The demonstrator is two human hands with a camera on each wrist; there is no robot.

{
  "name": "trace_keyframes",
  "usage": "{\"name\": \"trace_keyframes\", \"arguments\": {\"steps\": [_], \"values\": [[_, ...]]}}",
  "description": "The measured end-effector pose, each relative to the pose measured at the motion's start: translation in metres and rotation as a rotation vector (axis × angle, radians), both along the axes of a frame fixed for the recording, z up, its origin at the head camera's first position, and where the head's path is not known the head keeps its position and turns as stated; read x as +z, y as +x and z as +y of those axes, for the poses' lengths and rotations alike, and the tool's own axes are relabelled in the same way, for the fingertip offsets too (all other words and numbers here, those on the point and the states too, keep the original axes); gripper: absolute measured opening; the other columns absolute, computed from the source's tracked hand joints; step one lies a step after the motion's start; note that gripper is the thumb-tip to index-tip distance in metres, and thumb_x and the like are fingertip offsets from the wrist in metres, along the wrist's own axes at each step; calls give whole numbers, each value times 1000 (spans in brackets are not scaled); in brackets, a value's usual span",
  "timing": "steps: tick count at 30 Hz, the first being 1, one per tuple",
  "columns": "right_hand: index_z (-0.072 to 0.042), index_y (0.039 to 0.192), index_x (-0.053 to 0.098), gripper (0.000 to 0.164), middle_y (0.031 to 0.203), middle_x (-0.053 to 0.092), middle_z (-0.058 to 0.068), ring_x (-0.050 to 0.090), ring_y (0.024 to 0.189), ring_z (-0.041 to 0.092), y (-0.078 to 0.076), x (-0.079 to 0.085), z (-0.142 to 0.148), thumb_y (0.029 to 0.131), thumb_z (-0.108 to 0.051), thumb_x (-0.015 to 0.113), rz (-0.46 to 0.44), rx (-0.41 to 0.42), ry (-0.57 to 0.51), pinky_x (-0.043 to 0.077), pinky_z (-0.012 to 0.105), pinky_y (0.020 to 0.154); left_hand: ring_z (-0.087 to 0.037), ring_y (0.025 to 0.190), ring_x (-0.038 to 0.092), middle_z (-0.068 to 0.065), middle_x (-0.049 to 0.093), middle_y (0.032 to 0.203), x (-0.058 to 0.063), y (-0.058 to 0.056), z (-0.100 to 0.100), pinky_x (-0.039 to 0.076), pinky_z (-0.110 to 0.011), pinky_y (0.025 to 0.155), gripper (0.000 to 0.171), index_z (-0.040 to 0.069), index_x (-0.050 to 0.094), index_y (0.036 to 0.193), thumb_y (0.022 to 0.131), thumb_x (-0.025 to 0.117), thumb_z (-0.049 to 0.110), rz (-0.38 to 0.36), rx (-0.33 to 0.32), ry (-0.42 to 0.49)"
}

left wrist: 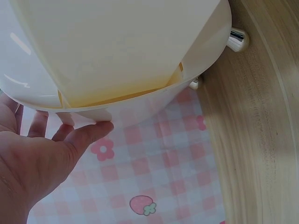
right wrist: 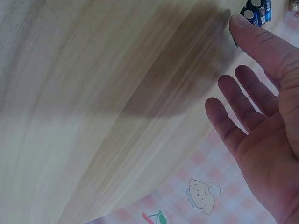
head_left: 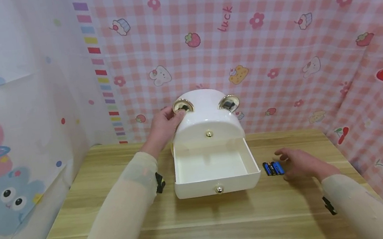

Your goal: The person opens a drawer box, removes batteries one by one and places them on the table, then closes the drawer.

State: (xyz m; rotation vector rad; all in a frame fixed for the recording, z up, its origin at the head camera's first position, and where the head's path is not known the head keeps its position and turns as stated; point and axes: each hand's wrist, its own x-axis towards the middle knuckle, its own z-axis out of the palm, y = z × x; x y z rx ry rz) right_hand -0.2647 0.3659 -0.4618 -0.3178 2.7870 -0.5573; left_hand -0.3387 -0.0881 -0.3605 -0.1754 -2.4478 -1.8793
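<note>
A glossy white drawer box (head_left: 208,107) stands toward the back of the table, with two gold-rimmed round openings on top. Its lower drawer (head_left: 219,186) is pulled out, with a small gold knob and nothing inside. My left hand (head_left: 167,125) holds the box's upper left side, thumb at the left gold ring (head_left: 183,106). In the left wrist view, fingers (left wrist: 93,132) lie along the box's side; the thumb is hardly visible there. Several blue-and-black batteries (head_left: 273,168) lie right of the drawer. Beside them hovers my right hand (head_left: 298,163), fingers apart and loosely bent, holding nothing.
The wooden table (head_left: 200,236) backs onto a pink checked cloth (head_left: 183,59) printed with cakes and fruit. A white cartoon cloth (head_left: 31,129) hangs on the left. Short gold feet (left wrist: 238,39) raise the box off the tabletop.
</note>
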Motion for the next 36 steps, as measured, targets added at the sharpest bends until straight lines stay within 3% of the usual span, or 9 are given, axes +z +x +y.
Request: {"name": "trace_keyframes", "arguments": {"steps": [8,12,17,19,24,30,36], "values": [[5,151,48,79,141,61,35,62,126,54,1,0,4,84,-9,87,19,-4,-36,53,67,104,-16,97,64,-10,73,115,1,1,0,55,-29,85,33,12,74,130,105,71,34,5,1,1],[9,148,50,61,132,66,34,67,118,50,7,8,1,98,-17,76,60,-70,-63,58,61,97,-16,98,65,-12,74,120,1,0,0,56,-29,87,35,12,73,132,105,71,33,5,3,0],[7,126,67,36,110,76,22,73,97,32,24,19,-16,107,-23,65,65,-128,-109,62,45,81,-16,96,65,-11,74,117,0,-2,1,56,-30,86,34,12,74,130,105,71,34,9,3,-10],[6,115,71,30,101,77,17,72,89,27,33,22,-28,108,-23,64,16,-138,-171,59,39,74,-17,96,65,-13,74,117,0,-2,1,56,-30,86,33,11,74,130,106,70,33,10,5,-10],[4,107,71,31,93,75,8,64,81,18,54,22,-60,109,-24,59,-232,-176,-397,53,32,69,-17,96,63,-18,73,122,2,0,1,55,-30,86,32,9,73,130,106,69,30,7,4,-1],[7,116,72,35,89,76,0,63,72,7,78,6,-100,108,-25,60,-527,-148,-651,54,22,66,-15,95,65,-13,74,119,2,1,1,55,-28,85,34,11,73,132,106,70,33,13,-4,-7],[9,131,66,45,96,78,0,63,74,6,104,1,-138,107,-28,63,-708,-50,-832,54,22,69,-15,94,65,-12,74,116,1,1,1,55,-27,83,34,11,74,131,106,70,33,31,-2,-7]]}}
